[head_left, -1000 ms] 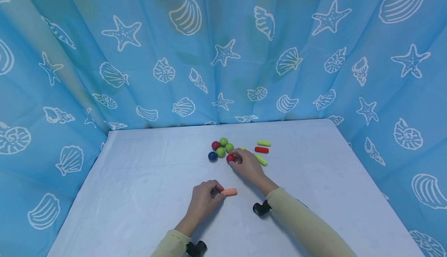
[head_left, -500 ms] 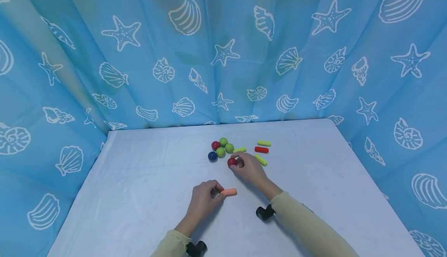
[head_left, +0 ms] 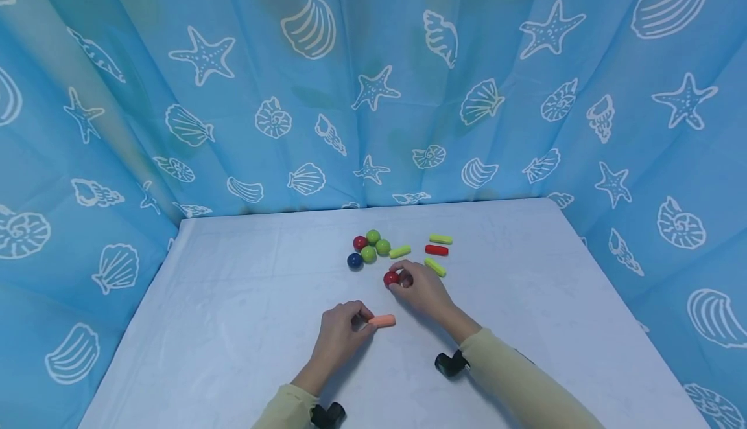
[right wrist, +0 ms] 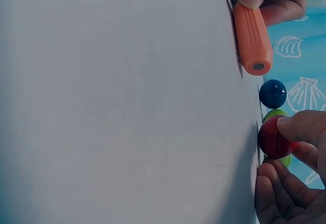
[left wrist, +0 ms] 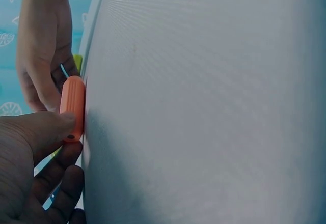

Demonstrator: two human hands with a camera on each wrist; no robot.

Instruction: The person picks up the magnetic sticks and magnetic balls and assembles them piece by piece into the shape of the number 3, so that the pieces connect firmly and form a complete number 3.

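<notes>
My left hand (head_left: 343, 333) pinches one end of an orange grooved rod (head_left: 382, 321) low over the white table. A small dark dot marks the rod's end in the right wrist view. Farther up and to the right, my right hand (head_left: 424, 289) holds a glossy red ball (head_left: 391, 278) between thumb and fingers, close to the cloth. Behind that hand lie two yellow-green rods, one nearer (head_left: 400, 252) and one to its right (head_left: 434, 267). A dark blue ball (head_left: 355, 261) sits left of the red one.
Several green balls (head_left: 369, 254) and another red ball (head_left: 360, 243) cluster at the back middle. A red rod (head_left: 436, 249) and a third yellow-green rod (head_left: 440, 239) lie to their right. A blue shell-print curtain (head_left: 373, 124) hangs behind the white tablecloth (head_left: 245, 286).
My right hand has drawn the red ball toward me and slightly right, away from the cluster, uncovering the nearer yellow-green rod. The left hand and its orange rod have stayed in place.
</notes>
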